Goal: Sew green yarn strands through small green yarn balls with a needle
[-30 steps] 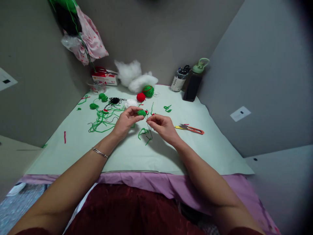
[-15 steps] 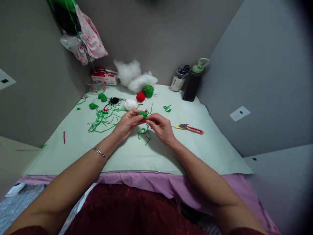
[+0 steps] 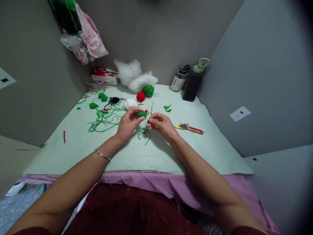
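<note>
My left hand (image 3: 128,124) is closed around a small green crocheted piece (image 3: 142,114), gripping it between thumb and fingers. A red and white patch shows at the piece's right end. Just to the right, my right hand (image 3: 161,125) pinches a thin dark yarn strand (image 3: 146,121) close to the piece; whether a needle is in the fingertips too is too small to tell. Below the hands, loose green yarn tails (image 3: 143,133) lie on the table along with dark strands.
Orange thread snips (image 3: 193,129) lie at right over a yellow-handled tool (image 3: 179,127). Behind are white yarn (image 3: 131,103), a red ball (image 3: 141,97), a green ball (image 3: 148,91) and stuffing (image 3: 128,72). Tangled green yarn (image 3: 102,124) spreads left. A bottle (image 3: 192,85) stands back right.
My right hand has drawn slightly away from the green piece, with the dark strand between them. The left hand has turned the piece, so its red and white end shows more.
</note>
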Action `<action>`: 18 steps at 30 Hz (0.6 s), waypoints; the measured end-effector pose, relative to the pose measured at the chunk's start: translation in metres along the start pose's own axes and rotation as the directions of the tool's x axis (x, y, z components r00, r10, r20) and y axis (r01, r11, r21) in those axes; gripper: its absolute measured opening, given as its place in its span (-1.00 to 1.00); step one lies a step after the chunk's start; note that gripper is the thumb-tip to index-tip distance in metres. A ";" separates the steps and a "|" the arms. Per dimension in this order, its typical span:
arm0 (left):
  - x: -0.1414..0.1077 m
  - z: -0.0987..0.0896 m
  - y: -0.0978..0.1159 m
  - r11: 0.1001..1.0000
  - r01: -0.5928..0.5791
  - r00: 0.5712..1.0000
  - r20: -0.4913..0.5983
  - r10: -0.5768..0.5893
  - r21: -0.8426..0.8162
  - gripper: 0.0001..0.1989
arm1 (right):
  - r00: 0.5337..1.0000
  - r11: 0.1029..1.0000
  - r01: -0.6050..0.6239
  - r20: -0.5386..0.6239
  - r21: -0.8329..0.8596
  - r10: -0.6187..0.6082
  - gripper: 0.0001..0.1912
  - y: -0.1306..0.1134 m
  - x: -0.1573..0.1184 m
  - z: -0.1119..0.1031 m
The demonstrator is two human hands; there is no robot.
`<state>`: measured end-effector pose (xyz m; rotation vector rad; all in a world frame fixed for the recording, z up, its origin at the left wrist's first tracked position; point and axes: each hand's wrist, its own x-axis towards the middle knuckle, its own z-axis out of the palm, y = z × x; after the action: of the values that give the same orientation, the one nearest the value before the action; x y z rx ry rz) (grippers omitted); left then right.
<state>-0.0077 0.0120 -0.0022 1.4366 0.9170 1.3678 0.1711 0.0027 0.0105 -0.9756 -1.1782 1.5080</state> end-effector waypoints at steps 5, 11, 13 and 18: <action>-0.002 0.000 -0.005 0.997 -0.005 0.997 0.075 -0.002 0.082 -0.73 | 0.978 0.938 0.199 0.006 -0.284 -0.206 -0.73 0.000 -0.004 0.000; -0.004 0.000 -0.008 0.982 -0.058 0.982 0.189 0.023 0.182 -0.80 | 0.890 0.662 0.378 0.059 -0.647 -0.452 -0.95 -0.001 -0.004 0.000; -0.005 0.001 -0.007 0.980 -0.044 0.977 0.211 0.002 0.196 -0.80 | 0.916 0.792 0.342 -0.009 -0.506 -0.401 -0.88 -0.008 -0.003 -0.003; -0.006 0.001 -0.005 0.985 0.089 0.945 0.300 -0.130 0.147 -0.74 | 0.991 0.992 0.119 -0.064 -0.040 -0.121 -0.66 -0.036 -0.004 -0.020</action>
<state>-0.0068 0.0078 -0.0092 1.6195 0.8783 0.9799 0.1981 0.0061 0.0414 -0.9541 -1.1989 1.3544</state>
